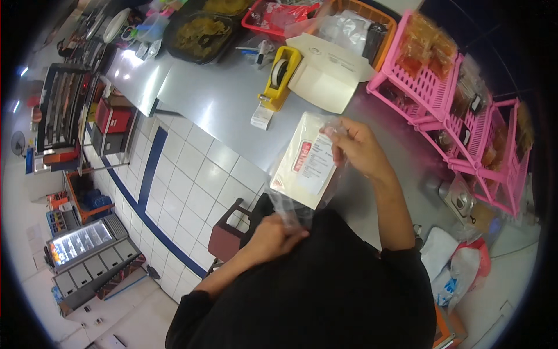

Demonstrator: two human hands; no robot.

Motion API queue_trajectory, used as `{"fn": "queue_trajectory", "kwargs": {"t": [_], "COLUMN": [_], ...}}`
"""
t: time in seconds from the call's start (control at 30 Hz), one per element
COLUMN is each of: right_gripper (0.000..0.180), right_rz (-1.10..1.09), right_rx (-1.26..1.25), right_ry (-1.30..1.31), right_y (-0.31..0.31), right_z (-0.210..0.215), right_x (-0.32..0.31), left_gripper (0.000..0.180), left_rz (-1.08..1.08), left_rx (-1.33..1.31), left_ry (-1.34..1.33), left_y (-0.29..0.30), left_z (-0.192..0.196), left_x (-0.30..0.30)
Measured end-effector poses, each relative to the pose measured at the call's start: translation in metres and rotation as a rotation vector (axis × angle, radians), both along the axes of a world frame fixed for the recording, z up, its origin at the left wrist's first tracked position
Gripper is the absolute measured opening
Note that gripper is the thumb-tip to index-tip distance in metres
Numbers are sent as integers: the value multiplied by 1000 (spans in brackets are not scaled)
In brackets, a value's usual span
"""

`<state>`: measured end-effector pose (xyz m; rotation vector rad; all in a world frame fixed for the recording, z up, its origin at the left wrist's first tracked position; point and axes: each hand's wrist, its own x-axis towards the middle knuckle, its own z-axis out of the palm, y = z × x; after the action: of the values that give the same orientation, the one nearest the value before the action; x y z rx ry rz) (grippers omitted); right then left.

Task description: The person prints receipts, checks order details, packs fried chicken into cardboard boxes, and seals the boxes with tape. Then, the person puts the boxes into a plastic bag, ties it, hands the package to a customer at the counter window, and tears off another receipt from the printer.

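Note:
A cream-coloured paper box with a red and white label sits inside a clear plastic bag, tilted in front of my body near the table edge. My right hand pinches the bag and the box's upper right corner between thumb and fingers. Lower down, my left hand is closed on the loose end of the bag. Just beyond the box, an opened cream carton lies on the steel table. Beside it stands a yellow tape dispenser, with a small printed slip at its front.
Pink stacked baskets with packed food stand on the right. Along the back are an orange basket, a red tray and a black tray of food. A brown stool stands left of me on the tiled floor.

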<state>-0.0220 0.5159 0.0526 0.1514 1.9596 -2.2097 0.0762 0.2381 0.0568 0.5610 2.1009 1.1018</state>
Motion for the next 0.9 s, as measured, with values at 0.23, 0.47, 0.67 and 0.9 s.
{"fn": "queue_trajectory", "kwargs": {"t": [0.23,0.47,0.67,0.9], "right_gripper": [22,19,5,13], "right_rz": [-23,-273,-337,-228], "right_rx": [-441,-560,-494,-585], "right_ry": [-200,-108,20,-69], "right_y": [34,-4,-34,48], "right_z": [18,24,29,45], "right_x": [-5,41,37,73], "left_gripper": [31,30,33,36], "left_rz": [862,405,37,594], "left_rx": [297,607,763,592], "left_ry": [-323,-678,-757,-464], "left_y": [9,3,10,-13], "left_z": [45,8,29,97], "left_x": [-32,0,-19,-88]}}
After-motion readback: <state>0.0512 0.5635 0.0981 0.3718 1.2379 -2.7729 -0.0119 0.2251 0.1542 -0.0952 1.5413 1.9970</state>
